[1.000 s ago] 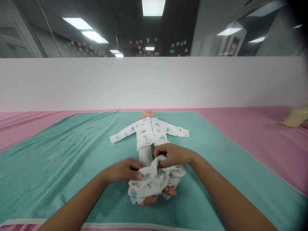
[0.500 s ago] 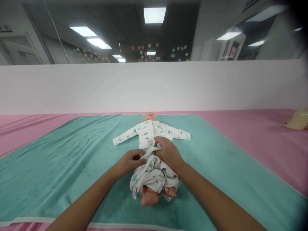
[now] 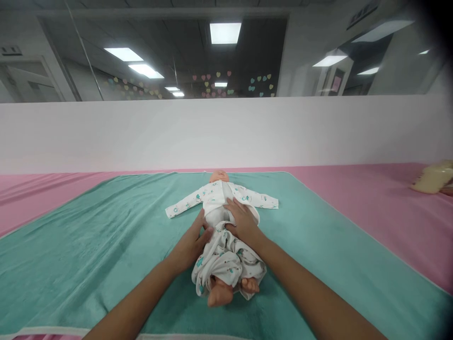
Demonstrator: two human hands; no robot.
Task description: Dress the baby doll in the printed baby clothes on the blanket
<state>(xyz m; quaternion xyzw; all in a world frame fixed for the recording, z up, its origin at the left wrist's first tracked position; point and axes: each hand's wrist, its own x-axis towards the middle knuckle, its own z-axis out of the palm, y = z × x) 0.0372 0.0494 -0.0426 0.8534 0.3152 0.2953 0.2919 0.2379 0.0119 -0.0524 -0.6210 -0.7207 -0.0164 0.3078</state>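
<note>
Teal mat (image 3: 88,245): left hand (image 3: 191,243), right hand (image 3: 242,223) on doll (image 3: 218,176) trousers (image 3: 226,262); grip half-hidden, perhaps closed, cannot tell.

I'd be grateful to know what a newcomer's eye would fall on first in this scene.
A small plastic baby doll in a white printed top lies face up at the centre of a teal plush towel, its white patterned trousers bunched around the legs, bare feet showing. The person's left hand and right hand rest at its waist, one each side. A pink sheet surrounds the towel.
</note>
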